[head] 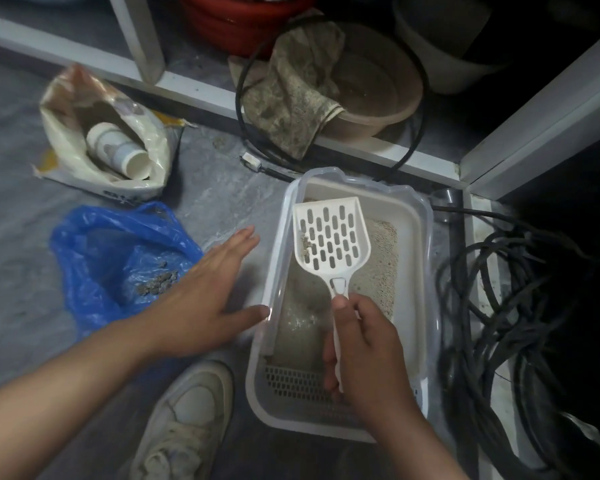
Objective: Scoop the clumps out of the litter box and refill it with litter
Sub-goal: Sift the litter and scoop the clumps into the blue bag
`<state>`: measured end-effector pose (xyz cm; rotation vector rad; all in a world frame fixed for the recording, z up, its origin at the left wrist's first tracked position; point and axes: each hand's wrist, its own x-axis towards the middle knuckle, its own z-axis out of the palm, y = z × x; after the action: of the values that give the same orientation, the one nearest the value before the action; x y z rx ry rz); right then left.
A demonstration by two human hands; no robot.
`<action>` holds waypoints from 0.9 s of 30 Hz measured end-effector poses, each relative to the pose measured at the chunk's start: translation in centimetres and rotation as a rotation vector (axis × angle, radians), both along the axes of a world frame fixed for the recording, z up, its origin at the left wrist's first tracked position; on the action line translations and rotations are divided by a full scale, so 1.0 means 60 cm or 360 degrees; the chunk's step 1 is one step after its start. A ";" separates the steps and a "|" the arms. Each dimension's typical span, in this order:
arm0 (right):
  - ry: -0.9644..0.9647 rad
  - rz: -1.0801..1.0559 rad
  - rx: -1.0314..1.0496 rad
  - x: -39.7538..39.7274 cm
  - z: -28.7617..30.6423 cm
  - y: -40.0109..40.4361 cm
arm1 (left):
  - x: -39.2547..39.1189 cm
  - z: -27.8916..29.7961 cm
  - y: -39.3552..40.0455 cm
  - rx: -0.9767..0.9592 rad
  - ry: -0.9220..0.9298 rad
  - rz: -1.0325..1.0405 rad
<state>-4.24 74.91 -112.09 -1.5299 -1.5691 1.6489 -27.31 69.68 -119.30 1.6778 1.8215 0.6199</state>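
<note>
1. Litter box [426, 306]: white plastic tray with a translucent rim, on the grey floor [21, 216] beside a white frame. Pale litter [381, 258] lies heaped toward its far right; the bare bottom shows at the near left; a perforated grid sits at the near end.
2. Scoop [329, 237]: white, slotted, held above the box with the blade pointing away. A few small grey clumps [305, 242] rest at the blade's left edge.
3. Right hand [364, 355]: grip closed around the scoop handle, thumb pressed along the top of it.
4. Left hand [205, 292]: grip open, fingers straight and spread, holding nothing; thumb tip at the box's left rim, though contact cannot be confirmed.
5. Blue plastic bag [94, 258]: open on the floor left of the box, grey clumps inside, partly under the left forearm.
6. Litter sack [70, 133]: cream, open, further left and back, with a white cylindrical container [118, 154] lying in its mouth.
7. White shoe [184, 420]: just beside the box's near left corner.
8. Black cables [499, 306]: coiled right of the box.
</note>
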 end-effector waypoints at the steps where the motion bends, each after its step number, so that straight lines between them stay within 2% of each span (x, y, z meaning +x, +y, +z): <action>1: -0.0006 0.0040 0.0020 -0.010 0.003 -0.001 | -0.013 0.001 -0.004 -0.0008 0.0007 0.0048; 6: -0.0139 0.0290 0.0164 -0.069 -0.018 -0.024 | -0.088 0.006 -0.033 -0.0052 0.0118 0.0261; 11: -0.0281 0.0371 0.0306 -0.135 -0.052 -0.060 | -0.136 0.000 -0.080 -0.0146 0.0202 0.0378; 20: -0.0572 0.0796 0.0341 -0.225 -0.087 -0.104 | -0.166 -0.018 -0.136 -0.0318 0.0205 0.0451; 27: -0.0855 0.1113 0.0463 -0.247 -0.125 -0.104 | -0.170 -0.021 -0.134 -0.0325 0.0250 0.0437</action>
<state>-19.04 68.67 -119.57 -1.4164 -2.7348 1.2452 -37.49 61.66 -120.56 1.3879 2.1704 0.4040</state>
